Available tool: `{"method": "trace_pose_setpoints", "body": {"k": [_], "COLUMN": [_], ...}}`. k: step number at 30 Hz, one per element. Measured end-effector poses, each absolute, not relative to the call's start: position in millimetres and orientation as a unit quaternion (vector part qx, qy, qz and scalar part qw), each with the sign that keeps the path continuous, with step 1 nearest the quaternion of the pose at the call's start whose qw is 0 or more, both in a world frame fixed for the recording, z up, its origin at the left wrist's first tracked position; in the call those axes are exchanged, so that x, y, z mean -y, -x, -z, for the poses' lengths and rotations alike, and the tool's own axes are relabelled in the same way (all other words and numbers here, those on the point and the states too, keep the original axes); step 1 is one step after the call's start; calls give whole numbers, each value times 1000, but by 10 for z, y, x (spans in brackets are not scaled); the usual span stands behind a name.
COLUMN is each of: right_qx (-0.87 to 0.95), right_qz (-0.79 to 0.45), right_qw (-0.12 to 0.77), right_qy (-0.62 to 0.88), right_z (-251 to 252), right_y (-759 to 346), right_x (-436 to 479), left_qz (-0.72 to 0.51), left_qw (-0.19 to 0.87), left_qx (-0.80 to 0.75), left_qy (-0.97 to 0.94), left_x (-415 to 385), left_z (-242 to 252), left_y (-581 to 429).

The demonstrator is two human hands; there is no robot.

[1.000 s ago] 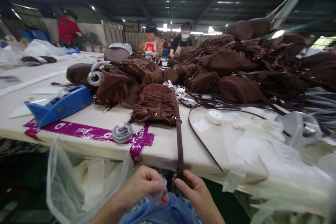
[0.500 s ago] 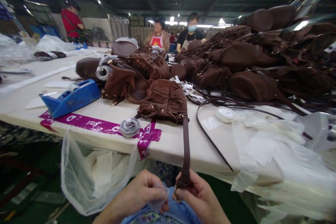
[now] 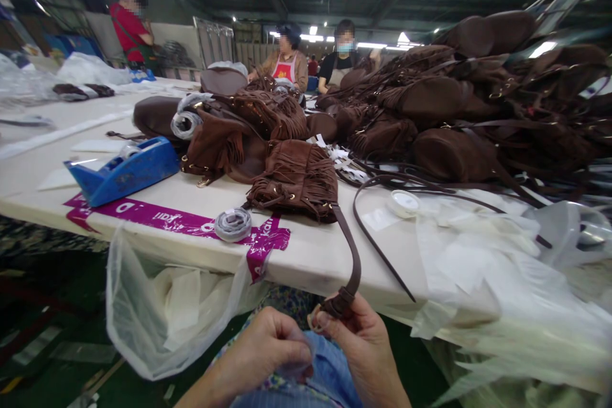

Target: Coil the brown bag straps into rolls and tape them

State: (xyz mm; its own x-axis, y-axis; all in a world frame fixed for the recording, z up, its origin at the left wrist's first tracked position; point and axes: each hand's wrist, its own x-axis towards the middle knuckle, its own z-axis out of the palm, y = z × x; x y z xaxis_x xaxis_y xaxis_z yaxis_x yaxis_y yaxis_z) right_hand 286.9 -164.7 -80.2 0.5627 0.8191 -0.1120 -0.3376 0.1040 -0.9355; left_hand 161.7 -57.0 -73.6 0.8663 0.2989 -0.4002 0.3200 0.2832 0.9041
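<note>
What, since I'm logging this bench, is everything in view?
Table: 1, cream, centre
Fringed bag: 1, brown, front centre
Strap: 1, brown, hanging over table edge
Bag pile: 1, brown, right
Other bags: several, brown, centre
Loose strap: 1, dark brown, front right
Tape dispenser: 1, blue, left
Tape strips: several, purple, front left
Coils: 2, grey, on tape strips and among other bags
Roll: 1, white, right centre
Sheets: several, white, right
Plastic object: 1, pale, far right
Sack: 1, clear, front left
Plastic heap: 1, whitish, far left
Co-workers: at least 3, red, brown, black, back
Left hand: 1, bare, front, apparently pinching film
Right hand: 1, bare, front, holding strap
</note>
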Motion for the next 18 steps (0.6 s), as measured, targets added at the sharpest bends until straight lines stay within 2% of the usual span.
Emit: {"method": "trace_pose_setpoints", "body": {"k": [18], "right_qx": [192], "right_qz": [-396], "right_qw": [718], "right_qy": [539], "right_z": [919], "right_y": [-2849], "right_x": [1520], "left_qz": [19], "left_qw": [781], "left_qx": [-250], "left_qy": [-573], "left_x": [537], "left_z": [760], "left_y": [-1725]}}
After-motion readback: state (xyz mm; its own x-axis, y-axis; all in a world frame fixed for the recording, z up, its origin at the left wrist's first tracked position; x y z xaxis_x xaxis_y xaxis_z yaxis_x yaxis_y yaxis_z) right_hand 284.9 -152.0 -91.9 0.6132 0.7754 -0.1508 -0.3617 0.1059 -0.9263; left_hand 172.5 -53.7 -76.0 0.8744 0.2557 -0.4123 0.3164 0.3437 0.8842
